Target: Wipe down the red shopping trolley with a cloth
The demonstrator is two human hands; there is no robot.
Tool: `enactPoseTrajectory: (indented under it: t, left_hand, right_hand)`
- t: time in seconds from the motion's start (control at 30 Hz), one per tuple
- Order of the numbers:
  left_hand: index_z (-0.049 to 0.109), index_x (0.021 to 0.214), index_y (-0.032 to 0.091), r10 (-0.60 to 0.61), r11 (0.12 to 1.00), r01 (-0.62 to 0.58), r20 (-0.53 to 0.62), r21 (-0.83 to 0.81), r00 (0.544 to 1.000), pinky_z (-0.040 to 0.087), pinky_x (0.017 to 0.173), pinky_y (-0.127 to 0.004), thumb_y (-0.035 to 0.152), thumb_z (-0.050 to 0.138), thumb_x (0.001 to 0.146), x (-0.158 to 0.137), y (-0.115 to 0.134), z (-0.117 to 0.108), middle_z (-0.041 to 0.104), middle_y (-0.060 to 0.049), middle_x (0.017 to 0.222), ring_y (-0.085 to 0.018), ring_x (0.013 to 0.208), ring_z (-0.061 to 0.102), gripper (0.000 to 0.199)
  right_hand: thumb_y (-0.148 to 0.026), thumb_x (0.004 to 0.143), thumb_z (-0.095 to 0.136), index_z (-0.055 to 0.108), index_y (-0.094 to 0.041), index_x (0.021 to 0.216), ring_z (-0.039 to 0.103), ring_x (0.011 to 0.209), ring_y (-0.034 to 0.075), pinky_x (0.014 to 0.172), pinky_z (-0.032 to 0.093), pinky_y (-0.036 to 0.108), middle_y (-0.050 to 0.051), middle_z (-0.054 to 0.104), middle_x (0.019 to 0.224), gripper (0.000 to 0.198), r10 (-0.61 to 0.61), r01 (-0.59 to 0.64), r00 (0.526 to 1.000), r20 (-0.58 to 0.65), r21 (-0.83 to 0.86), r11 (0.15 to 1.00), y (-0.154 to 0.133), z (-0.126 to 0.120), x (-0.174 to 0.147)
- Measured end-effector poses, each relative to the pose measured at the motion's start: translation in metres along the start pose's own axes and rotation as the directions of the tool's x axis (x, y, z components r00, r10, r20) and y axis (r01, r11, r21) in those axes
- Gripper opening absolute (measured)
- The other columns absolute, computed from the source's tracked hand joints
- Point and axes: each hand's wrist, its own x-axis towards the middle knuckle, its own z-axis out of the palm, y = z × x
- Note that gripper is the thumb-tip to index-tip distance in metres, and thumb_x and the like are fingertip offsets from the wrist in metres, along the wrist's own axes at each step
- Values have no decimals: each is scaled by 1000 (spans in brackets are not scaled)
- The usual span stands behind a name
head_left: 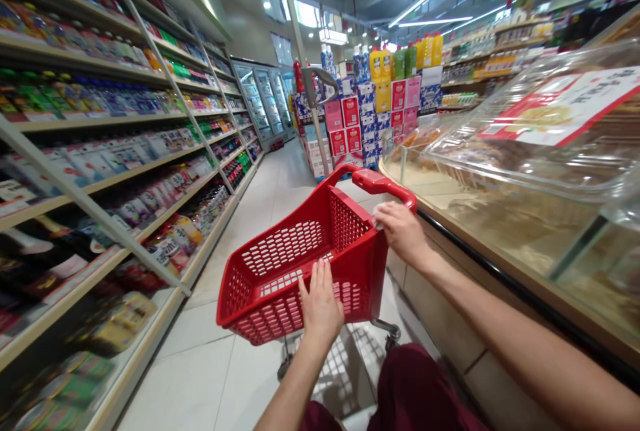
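Note:
A red plastic shopping cart (280, 297) stands in front of me, turned sideways, its perforated basket holding nothing I can see. My left hand (321, 301) lies against the near side of the basket, fingers stretched out near the rim. Close to the basket's upper corner, below the red handle (383, 183), my right hand (400, 231) has its fingers closed on a crumpled white tissue (383, 213). Whether the tissue touches the cart I cannot tell.
Shelves of bottles and packets (165, 144) run along the left. To the right is a glass-edged display counter (500, 237) with clear plastic food boxes (530, 131). Stacked drink cartons (350, 131) and a grey pole (320, 141) stand ahead. White floor tiles (200, 357) lie below.

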Motion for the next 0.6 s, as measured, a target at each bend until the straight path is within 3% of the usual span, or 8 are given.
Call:
enactPoseTrajectory:
  t: [0.1, 0.17, 0.27, 0.33, 0.4, 0.53, 0.6]
  left_hand:
    - [25, 131, 7, 10, 1000, -10, 37, -21, 999, 14, 104, -51, 12, 39, 63, 0, -1, -4, 25, -10, 140, -22, 128, 22, 70]
    - [26, 131, 7, -20, 1000, 21, 35, -21, 999, 16, 104, -50, 12, 39, 63, -4, -6, -4, 27, -11, 139, -22, 128, 24, 69]
    - [27, 130, 6, -72, 997, 72, 10, -7, 997, 16, 104, -47, 11, 40, 63, -12, -16, -1, 26, -12, 139, -22, 128, 22, 69]
    - [26, 130, 5, -73, 997, 73, 14, 4, 997, 17, 104, -46, 12, 40, 63, -14, -18, 2, 25, -12, 139, -23, 129, 21, 69]
    - [25, 131, 4, -74, 997, 73, 18, 18, 997, 18, 104, -48, 14, 40, 64, -14, -17, 4, 25, -12, 139, -24, 129, 21, 69]
    - [23, 132, 7, -24, 998, 24, 5, 55, 1000, 17, 104, -49, 13, 40, 65, -14, -17, 7, 27, -10, 139, -22, 128, 22, 70]
    - [24, 132, 8, -24, 997, 24, -3, 71, 1000, 17, 104, -47, 13, 40, 64, -16, -18, 9, 27, -9, 139, -21, 128, 22, 70]
  right_hand:
    - [-14, 84, 40, 62, -22, 91, 52, 100, 16, 92, 37, 34, 3, 62, 103, 24, -126, 116, 986, 108, 97, 989, -28, 11, -9]
    - [-14, 84, 40, 62, -22, 94, 53, 99, 17, 92, 37, 37, 4, 62, 105, 25, -95, 84, 988, 123, 91, 992, -23, 11, -10]
    - [-15, 83, 42, 62, -20, 94, 53, 100, 20, 91, 37, 41, 7, 62, 105, 23, 50, -50, 998, 27, -14, 999, 8, 2, -7]
    - [-15, 83, 43, 63, -18, 93, 51, 103, 21, 92, 37, 41, 8, 61, 106, 23, 81, -82, 996, -31, -40, 996, 18, 1, -8]
    - [-14, 83, 41, 63, -19, 92, 49, 107, 20, 94, 36, 40, 7, 61, 107, 25, 37, -38, 999, -31, -16, 999, 7, 7, -14]
    - [-14, 86, 37, 63, -21, 95, 45, 113, 18, 95, 36, 38, 3, 59, 113, 28, -124, 118, 988, 94, 66, 991, -21, 22, -27]
    - [-14, 86, 37, 62, -21, 98, 45, 114, 19, 96, 35, 39, 4, 58, 115, 29, -63, 60, 994, 88, 27, 998, -13, 20, -29]
